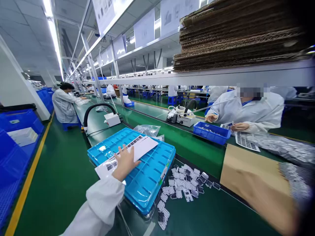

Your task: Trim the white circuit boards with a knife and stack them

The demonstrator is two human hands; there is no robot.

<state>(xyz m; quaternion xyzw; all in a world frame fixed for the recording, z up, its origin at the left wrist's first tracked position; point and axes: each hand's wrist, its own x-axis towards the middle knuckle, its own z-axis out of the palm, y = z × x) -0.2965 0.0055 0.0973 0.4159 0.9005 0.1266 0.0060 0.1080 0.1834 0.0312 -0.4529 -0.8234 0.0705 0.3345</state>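
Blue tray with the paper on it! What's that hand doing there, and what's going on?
A person's left hand is spread over a white sheet printed with dark codes, which lies slantwise on the blue tray. Beside the tray, small white and black pieces lie in a loose pile on the green work surface. Across from there, a co-worker has both hands near a blue bin.
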